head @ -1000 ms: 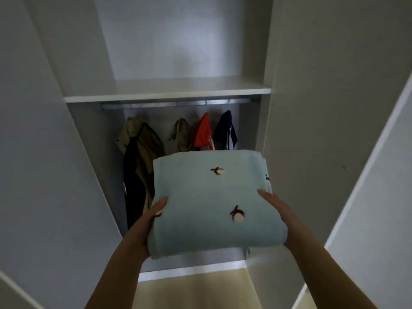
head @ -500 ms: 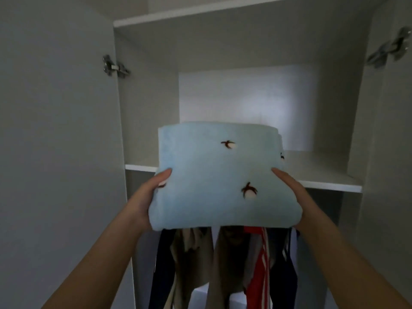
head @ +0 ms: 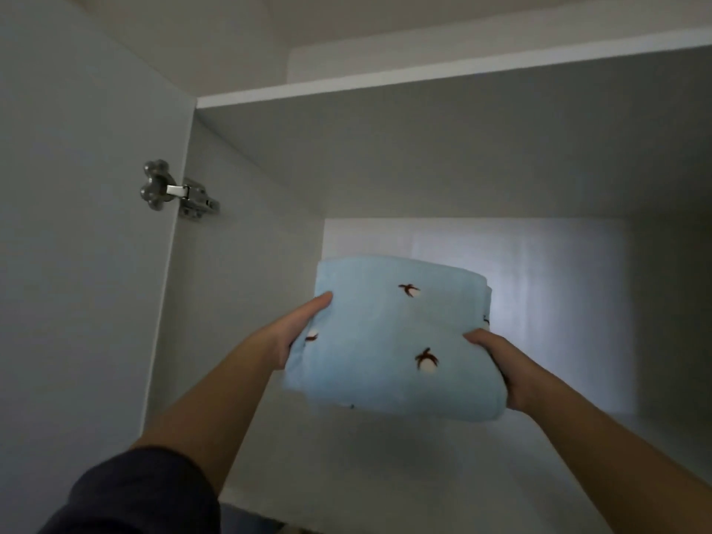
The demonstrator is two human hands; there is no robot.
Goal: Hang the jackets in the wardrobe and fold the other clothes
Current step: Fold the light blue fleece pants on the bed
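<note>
Both hands carry one folded pale-blue garment (head: 389, 341) in the head view, level with the wardrobe's upper shelf (head: 385, 479) and just inside the opening. Whether its far edge already rests on the board cannot be told. The left hand (head: 296, 333) grips the left edge, thumb on top and fingers tucked beneath, out of sight. The right hand (head: 501, 368) clamps the near right corner the same way. A dark sleeve (head: 135, 495) covers the left upper arm. At the left, the open door (head: 77, 264) hangs on a metal hinge (head: 177, 190).

The cloth looks soft, fleecy and light, with small embroidered motifs. It sags a little between the two grips, so it would likely droop or unfold if held by one edge alone. Judging from that, the best hold is what is seen here: opposite sides, fingers underneath as a support. Sliding it in flat and drawing the hands out sideways should keep the folds stacked.
</note>
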